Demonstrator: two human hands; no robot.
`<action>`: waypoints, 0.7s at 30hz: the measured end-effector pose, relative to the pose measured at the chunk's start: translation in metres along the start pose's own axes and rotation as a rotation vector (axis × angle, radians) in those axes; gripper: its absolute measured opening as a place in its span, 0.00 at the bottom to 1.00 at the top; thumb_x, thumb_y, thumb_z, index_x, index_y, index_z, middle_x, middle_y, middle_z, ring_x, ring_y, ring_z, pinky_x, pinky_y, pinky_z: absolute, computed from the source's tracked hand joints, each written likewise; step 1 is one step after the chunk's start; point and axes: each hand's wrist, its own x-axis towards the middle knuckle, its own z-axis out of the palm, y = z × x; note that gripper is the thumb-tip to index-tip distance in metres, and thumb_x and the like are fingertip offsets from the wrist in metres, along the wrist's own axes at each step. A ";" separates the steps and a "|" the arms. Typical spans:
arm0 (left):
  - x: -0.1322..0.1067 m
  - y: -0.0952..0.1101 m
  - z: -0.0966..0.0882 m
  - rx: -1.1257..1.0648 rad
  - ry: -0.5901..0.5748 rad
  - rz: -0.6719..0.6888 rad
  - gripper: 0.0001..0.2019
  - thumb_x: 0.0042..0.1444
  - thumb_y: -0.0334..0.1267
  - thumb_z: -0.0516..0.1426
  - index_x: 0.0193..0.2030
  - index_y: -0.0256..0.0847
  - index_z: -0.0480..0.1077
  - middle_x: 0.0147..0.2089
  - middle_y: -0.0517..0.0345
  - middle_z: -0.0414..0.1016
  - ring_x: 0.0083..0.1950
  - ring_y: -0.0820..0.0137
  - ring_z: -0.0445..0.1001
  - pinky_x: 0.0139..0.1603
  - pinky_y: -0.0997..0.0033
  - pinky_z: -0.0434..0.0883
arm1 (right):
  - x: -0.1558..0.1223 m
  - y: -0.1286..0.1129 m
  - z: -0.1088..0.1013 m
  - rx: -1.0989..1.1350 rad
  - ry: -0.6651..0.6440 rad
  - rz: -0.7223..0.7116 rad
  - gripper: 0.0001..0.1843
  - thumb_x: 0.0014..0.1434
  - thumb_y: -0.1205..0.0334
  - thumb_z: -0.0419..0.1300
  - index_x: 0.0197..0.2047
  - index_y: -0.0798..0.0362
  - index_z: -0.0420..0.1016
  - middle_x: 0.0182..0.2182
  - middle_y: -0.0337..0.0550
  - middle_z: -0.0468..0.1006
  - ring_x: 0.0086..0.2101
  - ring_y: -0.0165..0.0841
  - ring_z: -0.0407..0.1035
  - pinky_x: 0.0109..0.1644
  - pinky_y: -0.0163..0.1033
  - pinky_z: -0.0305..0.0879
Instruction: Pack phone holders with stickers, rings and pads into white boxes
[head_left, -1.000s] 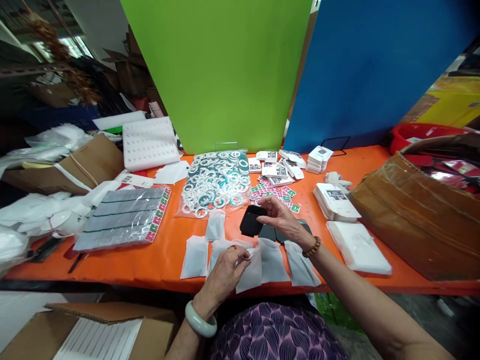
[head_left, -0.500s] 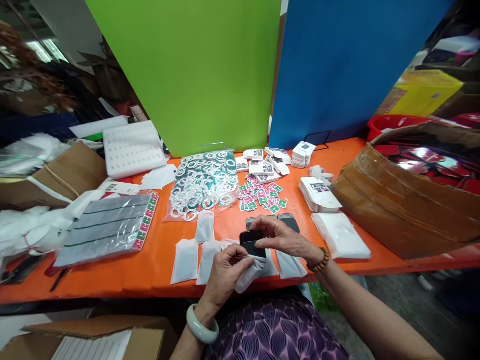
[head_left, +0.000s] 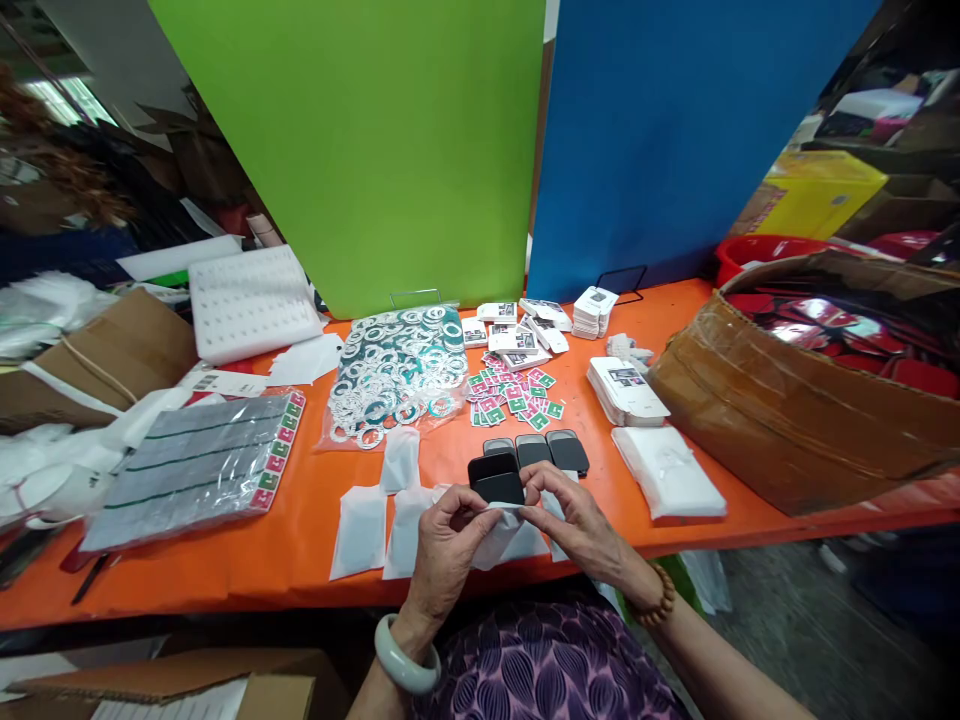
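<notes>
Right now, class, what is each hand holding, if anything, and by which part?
The left hand and right hand both hold a white pouch by its open edge, at opposite sides. A flat black object sticks out of the opening.

Lower end of black case [head_left: 499, 488] hidden by pouch [head_left: 498, 537]. Card stack [head_left: 626, 388] print too small to read from here. Green board [head_left: 352, 150] cut off up top.
</notes>
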 end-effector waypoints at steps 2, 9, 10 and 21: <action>-0.001 -0.001 0.000 0.057 -0.040 0.043 0.08 0.48 0.38 0.63 0.25 0.38 0.69 0.25 0.62 0.68 0.28 0.74 0.65 0.31 0.76 0.63 | 0.000 0.000 -0.002 0.016 0.005 0.013 0.07 0.62 0.62 0.56 0.32 0.50 0.63 0.41 0.43 0.68 0.43 0.35 0.64 0.49 0.40 0.59; -0.001 0.006 0.001 0.058 -0.053 0.194 0.06 0.49 0.34 0.63 0.26 0.40 0.70 0.36 0.56 0.75 0.40 0.68 0.72 0.44 0.70 0.66 | 0.006 -0.013 -0.012 0.010 0.056 -0.017 0.06 0.63 0.60 0.55 0.34 0.50 0.62 0.43 0.45 0.69 0.45 0.36 0.65 0.50 0.41 0.59; 0.000 0.009 0.001 0.020 -0.050 0.195 0.06 0.49 0.33 0.63 0.26 0.40 0.70 0.41 0.53 0.76 0.45 0.66 0.72 0.48 0.68 0.66 | 0.007 -0.016 -0.013 0.014 0.051 -0.023 0.06 0.63 0.61 0.55 0.34 0.50 0.62 0.44 0.45 0.69 0.46 0.37 0.65 0.50 0.41 0.59; 0.011 0.014 0.003 -0.191 0.037 0.083 0.09 0.49 0.37 0.63 0.25 0.37 0.69 0.35 0.56 0.75 0.39 0.69 0.73 0.44 0.70 0.70 | 0.020 -0.005 0.001 0.122 -0.007 0.015 0.09 0.59 0.58 0.60 0.41 0.49 0.64 0.38 0.42 0.69 0.37 0.33 0.64 0.42 0.39 0.62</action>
